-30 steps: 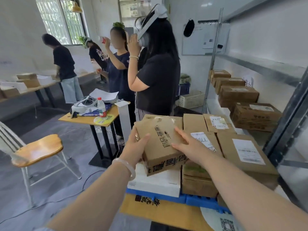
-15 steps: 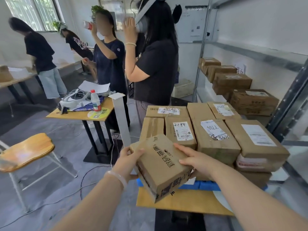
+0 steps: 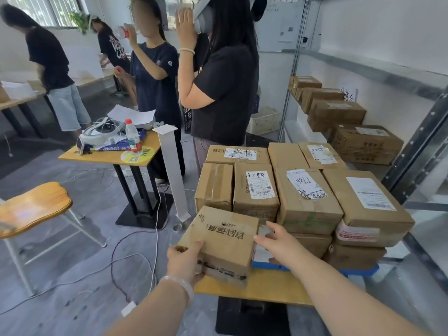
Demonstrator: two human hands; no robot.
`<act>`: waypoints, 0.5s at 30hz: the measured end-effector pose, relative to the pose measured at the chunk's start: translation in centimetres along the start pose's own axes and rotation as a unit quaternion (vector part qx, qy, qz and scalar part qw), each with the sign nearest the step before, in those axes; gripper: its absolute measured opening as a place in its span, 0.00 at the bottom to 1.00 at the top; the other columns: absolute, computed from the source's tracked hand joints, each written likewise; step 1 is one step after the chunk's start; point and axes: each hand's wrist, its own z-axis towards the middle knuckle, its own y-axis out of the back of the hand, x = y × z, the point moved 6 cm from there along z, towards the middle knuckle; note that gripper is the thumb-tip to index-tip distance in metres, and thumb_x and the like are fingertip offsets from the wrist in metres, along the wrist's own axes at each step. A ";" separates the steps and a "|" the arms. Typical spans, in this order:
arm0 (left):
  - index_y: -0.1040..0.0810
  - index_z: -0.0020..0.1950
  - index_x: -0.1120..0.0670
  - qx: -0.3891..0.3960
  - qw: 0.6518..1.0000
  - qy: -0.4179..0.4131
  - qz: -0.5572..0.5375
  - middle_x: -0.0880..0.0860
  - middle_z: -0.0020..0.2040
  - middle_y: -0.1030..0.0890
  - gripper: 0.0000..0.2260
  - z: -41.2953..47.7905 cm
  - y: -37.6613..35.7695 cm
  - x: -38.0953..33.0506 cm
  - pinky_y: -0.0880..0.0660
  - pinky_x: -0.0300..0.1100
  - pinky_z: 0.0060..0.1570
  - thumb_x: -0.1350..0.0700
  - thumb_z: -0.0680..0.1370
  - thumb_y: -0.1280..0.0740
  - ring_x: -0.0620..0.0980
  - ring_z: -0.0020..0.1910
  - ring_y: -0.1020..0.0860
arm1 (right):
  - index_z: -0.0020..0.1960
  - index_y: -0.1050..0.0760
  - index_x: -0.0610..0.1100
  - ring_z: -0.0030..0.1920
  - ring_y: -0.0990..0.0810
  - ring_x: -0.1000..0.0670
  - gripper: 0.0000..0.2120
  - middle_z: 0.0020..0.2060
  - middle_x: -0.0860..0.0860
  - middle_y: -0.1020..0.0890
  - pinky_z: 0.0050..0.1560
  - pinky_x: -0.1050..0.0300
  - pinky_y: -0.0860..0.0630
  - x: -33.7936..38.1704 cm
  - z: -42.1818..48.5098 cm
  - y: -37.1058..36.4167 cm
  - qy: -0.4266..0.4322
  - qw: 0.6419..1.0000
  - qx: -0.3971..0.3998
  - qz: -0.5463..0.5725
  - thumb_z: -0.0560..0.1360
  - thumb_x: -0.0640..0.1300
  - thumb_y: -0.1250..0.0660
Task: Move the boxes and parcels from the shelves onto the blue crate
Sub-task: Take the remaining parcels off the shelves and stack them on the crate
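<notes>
I hold a brown cardboard box (image 3: 221, 241) with printed characters at the near left of the stack. My left hand (image 3: 185, 259) grips its near left corner. My right hand (image 3: 278, 242) lies against its right side with the fingers spread. Behind it, several cardboard parcels (image 3: 308, 197) with white labels are stacked on the blue crate (image 3: 358, 271), of which only a strip of rim shows. The crate stands on a small wooden table (image 3: 261, 287). More brown boxes (image 3: 363, 144) sit on the metal shelf (image 3: 303, 132) at the right.
Two people (image 3: 218, 76) stand just beyond the stack. A wooden side table (image 3: 109, 154) with a headset and a water bottle is to the left, a white post (image 3: 173, 170) beside it. A wooden chair (image 3: 31, 207) stands far left. Cables lie across the floor.
The box I hold has come down and toward me, from on top of the stack to its near left edge. Both hands stayed on it.
</notes>
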 end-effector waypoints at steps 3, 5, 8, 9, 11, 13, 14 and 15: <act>0.36 0.61 0.47 0.008 1.000 0.002 0.002 0.52 0.55 0.27 0.24 -0.1 -1.0 0.9 0.21 0.57 0.49 0.51 0.72 0.26 0.54 0.53 0.26 | 0.77 0.47 0.54 0.61 0.27 0.49 0.38 0.69 0.50 0.30 0.56 0.49 0.22 -0.3 0.4 -1.1 -0.001 0.999 0.031 0.009 0.75 0.52 0.30; 0.37 0.65 0.43 0.024 0.999 0.002 0.033 0.48 0.56 0.27 0.26 -0.2 -1.5 1.1 0.23 0.59 0.53 0.48 0.72 0.27 0.55 0.57 0.28 | 0.77 0.46 0.54 0.64 0.27 0.49 0.37 0.70 0.51 0.31 0.61 0.48 0.25 -0.3 0.5 -1.6 0.004 0.999 0.032 0.003 0.75 0.51 0.30; 0.35 0.66 0.44 0.041 0.995 -0.005 0.092 0.45 0.54 0.27 0.24 0.0 -2.1 1.2 0.27 0.56 0.55 0.45 0.74 0.30 0.53 0.55 0.29 | 0.77 0.46 0.54 0.62 0.28 0.52 0.35 0.71 0.53 0.31 0.62 0.53 0.28 -0.3 0.7 -1.3 0.014 0.999 0.031 -0.006 0.76 0.50 0.32; 0.33 0.67 0.46 0.045 0.992 -0.016 0.113 0.45 0.53 0.26 0.24 0.2 -2.2 1.1 0.28 0.54 0.55 0.44 0.74 0.30 0.51 0.53 0.28 | 0.77 0.46 0.54 0.60 0.29 0.54 0.35 0.71 0.53 0.32 0.59 0.56 0.28 -0.3 0.7 -1.1 0.017 0.999 0.029 -0.004 0.77 0.49 0.32; 0.31 0.67 0.49 0.050 0.987 -0.044 0.148 0.46 0.53 0.24 0.23 0.5 -2.5 0.9 0.29 0.51 0.56 0.44 0.75 0.31 0.47 0.50 0.26 | 0.78 0.48 0.53 0.57 0.31 0.55 0.35 0.71 0.53 0.32 0.54 0.60 0.30 -0.4 0.8 -0.6 0.017 1.000 0.023 0.004 0.77 0.48 0.33; 0.30 0.67 0.50 0.051 0.981 -0.066 0.178 0.47 0.51 0.24 0.22 0.4 -3.0 0.5 0.29 0.48 0.53 0.46 0.75 0.31 0.45 0.48 0.26 | 0.78 0.49 0.52 0.57 0.31 0.56 0.35 0.72 0.54 0.32 0.55 0.60 0.30 -0.4 0.8 -0.3 0.019 1.000 0.019 0.006 0.78 0.47 0.33; 0.30 0.67 0.50 0.049 0.977 -0.075 0.193 0.46 0.50 0.23 0.22 0.3 -3.3 0.2 0.29 0.46 0.50 0.46 0.75 0.31 0.44 0.47 0.26 | 0.78 0.49 0.52 0.58 0.30 0.55 0.36 0.72 0.54 0.33 0.57 0.59 0.31 -0.4 0.9 -0.2 0.019 1.000 0.018 0.004 0.78 0.47 0.33; 0.31 0.67 0.50 0.047 0.974 -0.084 0.206 0.45 0.49 0.24 0.22 0.1 -3.5 0.0 0.29 0.44 0.46 0.46 0.76 0.32 0.43 0.46 0.26 | 0.78 0.50 0.52 0.61 0.30 0.54 0.36 0.72 0.54 0.33 0.59 0.58 0.31 -0.4 1.0 -0.1 0.018 1.000 0.016 0.004 0.77 0.48 0.33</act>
